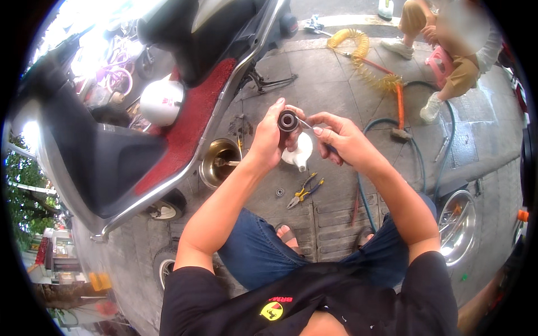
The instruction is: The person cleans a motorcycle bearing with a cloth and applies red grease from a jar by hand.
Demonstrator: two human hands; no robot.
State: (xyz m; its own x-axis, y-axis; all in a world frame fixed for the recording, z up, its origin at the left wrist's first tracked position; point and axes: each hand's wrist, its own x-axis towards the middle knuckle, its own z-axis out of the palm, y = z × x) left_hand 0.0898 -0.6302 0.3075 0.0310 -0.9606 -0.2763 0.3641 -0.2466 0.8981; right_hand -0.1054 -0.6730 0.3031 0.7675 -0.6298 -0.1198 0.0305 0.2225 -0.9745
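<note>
You are steadying a black, round, grey-centred part [288, 120] above the grey paving [330, 84], your left hand [268, 137] closed around it, while your right hand [343, 138] is pinching a thin silver metal rod [304, 122] beside its rim, ideally keeping pressure slight.

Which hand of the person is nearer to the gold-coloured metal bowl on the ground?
Left. In the picture, the left hand is to the right of the bowl and somewhat higher; the right hand is farther right.

There is one black cylinder [288, 121], one hammer [400, 113], one bowl [209, 173]
</note>
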